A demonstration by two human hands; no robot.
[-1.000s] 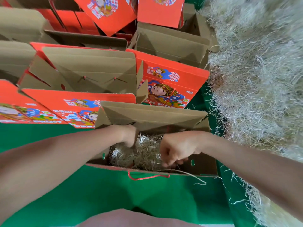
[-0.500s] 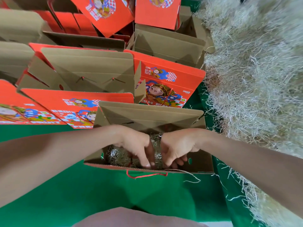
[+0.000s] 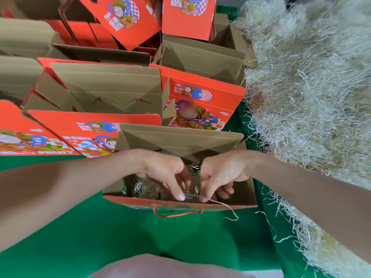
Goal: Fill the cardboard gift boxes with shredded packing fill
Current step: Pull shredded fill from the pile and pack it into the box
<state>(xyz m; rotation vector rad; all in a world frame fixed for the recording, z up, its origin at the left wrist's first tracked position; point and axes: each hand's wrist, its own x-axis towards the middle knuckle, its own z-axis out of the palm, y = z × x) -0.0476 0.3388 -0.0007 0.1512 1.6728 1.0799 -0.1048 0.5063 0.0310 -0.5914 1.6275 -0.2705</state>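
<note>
Currently tucking fill [image 3: 144,187] into near box [image 3: 249,189] | left hand [image 3: 162,169], right hand [image 3: 222,171]: fingertips [image 3: 180,196] buried, pinching or pressing undeterminable | next, likely: more fill from pile [image 3: 311,97] at right.

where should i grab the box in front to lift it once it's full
Probably by the red cord handle, coming from the near side: it hangs as a free loop off the near wall of the box, while the far flap stands open.
</note>
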